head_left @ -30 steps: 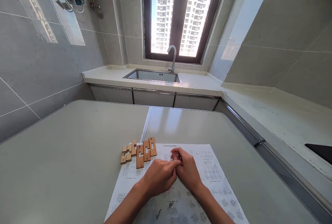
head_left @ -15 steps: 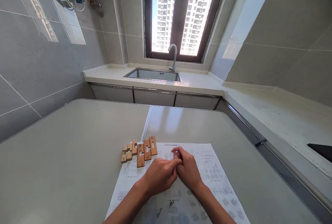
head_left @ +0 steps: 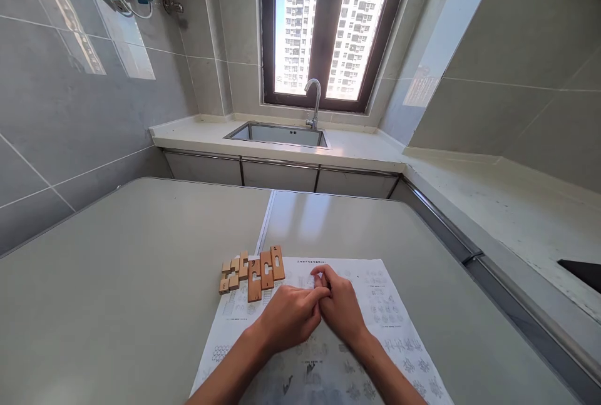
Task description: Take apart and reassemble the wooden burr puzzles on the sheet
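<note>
My left hand (head_left: pixel 291 316) and my right hand (head_left: pixel 339 306) rest together on a printed paper sheet (head_left: pixel 385 323) lying on the grey table (head_left: pixel 117 280). Their fingers are curled and pressed against each other; I cannot make out anything held between them. Several notched wooden puzzle pieces (head_left: pixel 253 271) lie side by side at the sheet's upper left corner, a short way left of my left hand, untouched.
Behind the table runs a pale counter (head_left: pixel 357 148) with a steel sink (head_left: pixel 277 135) and a tap (head_left: pixel 313 103) under a window. The counter continues along the right wall, with a dark hob corner (head_left: pixel 582 270) at the right edge. Grey tiled walls stand either side.
The view has shifted very slightly. My hands stay together on the sheet with only small finger movement; the wooden pieces have not moved.
</note>
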The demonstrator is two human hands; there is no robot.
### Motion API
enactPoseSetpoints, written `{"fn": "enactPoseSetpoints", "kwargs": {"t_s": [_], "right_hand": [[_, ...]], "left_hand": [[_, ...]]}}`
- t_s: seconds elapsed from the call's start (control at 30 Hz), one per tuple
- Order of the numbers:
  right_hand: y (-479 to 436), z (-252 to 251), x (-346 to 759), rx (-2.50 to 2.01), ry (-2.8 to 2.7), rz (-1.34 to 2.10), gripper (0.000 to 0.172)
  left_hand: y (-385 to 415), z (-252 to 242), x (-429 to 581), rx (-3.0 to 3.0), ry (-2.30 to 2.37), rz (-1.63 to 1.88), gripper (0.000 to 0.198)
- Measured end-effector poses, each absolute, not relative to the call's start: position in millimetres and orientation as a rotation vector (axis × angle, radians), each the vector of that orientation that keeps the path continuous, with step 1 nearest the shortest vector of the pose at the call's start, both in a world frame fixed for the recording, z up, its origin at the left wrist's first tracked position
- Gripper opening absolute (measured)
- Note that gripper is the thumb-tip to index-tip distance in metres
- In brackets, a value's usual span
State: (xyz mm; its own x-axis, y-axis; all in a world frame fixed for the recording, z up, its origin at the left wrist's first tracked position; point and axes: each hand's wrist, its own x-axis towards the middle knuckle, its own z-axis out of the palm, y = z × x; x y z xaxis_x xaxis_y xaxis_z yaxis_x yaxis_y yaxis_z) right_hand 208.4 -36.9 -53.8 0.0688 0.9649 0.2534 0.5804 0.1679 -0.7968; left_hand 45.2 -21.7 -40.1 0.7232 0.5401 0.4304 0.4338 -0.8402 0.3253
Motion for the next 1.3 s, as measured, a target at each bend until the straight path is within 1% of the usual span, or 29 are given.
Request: {"fn": "enactPoseSetpoints", "kwargs": {"t_s": [0.53, 0.7, 0.87, 1.3], "right_hand": [[-36.2, -59.2, 210.4, -1.534, -1.632, 0.588, 0.026], [-36.8, -59.4, 210.8, -1.542, -1.628, 0.585, 0.026], [-38.1, -57.1, 210.2, -1.543, -1.623, 0.6, 0.026], [-37.6, -58.5, 210.9, -1.544, -1.603, 0.637, 0.024]], "left_hand": [[-21.9, -39.3, 46.0, 2.738, 0.786, 0.803, 0.03], [-21.0, -42.8, 45.7, 2.737, 0.784, 0.807, 0.032], [-21.2, -42.3, 45.7, 2.75, 0.774, 0.819, 0.03], [-20.3, -42.9, 44.6, 2.767, 0.757, 0.847, 0.032]]}}
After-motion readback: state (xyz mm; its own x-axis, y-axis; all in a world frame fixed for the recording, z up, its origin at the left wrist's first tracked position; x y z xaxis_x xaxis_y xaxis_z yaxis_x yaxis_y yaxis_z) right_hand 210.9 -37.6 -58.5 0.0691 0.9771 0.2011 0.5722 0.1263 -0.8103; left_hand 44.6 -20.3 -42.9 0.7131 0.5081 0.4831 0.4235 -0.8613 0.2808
